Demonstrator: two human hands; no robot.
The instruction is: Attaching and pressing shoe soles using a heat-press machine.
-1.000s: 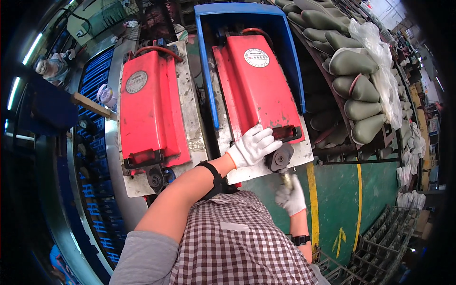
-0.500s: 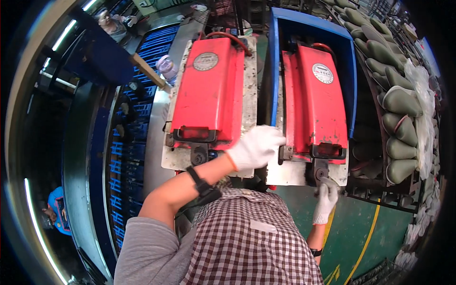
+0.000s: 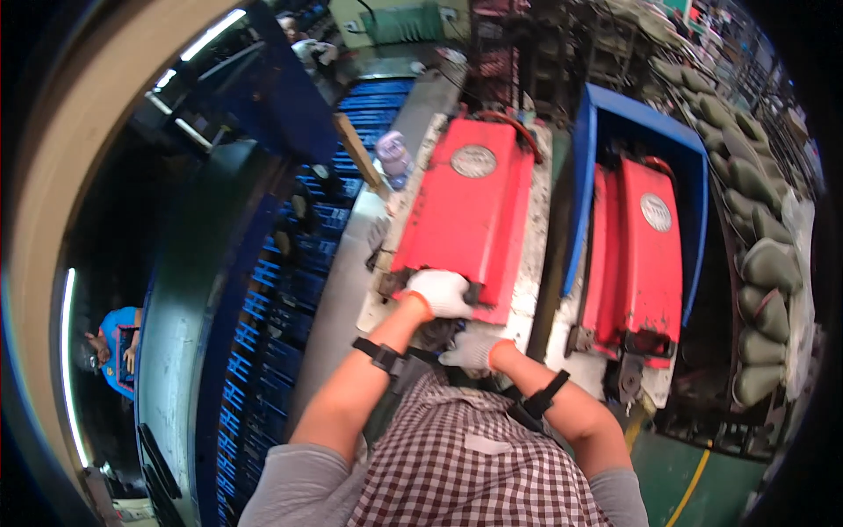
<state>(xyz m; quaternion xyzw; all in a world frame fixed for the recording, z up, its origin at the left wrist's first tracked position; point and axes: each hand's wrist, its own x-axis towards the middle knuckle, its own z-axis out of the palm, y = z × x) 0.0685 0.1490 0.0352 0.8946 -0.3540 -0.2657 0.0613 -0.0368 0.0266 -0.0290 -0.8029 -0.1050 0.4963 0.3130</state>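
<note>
Both my hands, in white knit gloves, are at the front of the left red machine cover. My left hand is closed over the black handle on its front edge and hides most of it. Just below, my right hand is curled by the dark round latch part under the cover; what its fingers hold is hidden. The cover lies on a worn pale metal plate. To the right, a second red cover sits partly inside a blue hood, untouched.
A lilac-capped bottle stands left of the machine, beside a wooden post. Further left runs a blue slatted conveyor. Olive shoe-shaped pieces fill a rack at right. A person in blue is at far left, another at the back.
Both hands have left the right machine and come to the left one. My left hand has taken the left cover's handle. The view has shifted, so the machines appear further right and lower.
</note>
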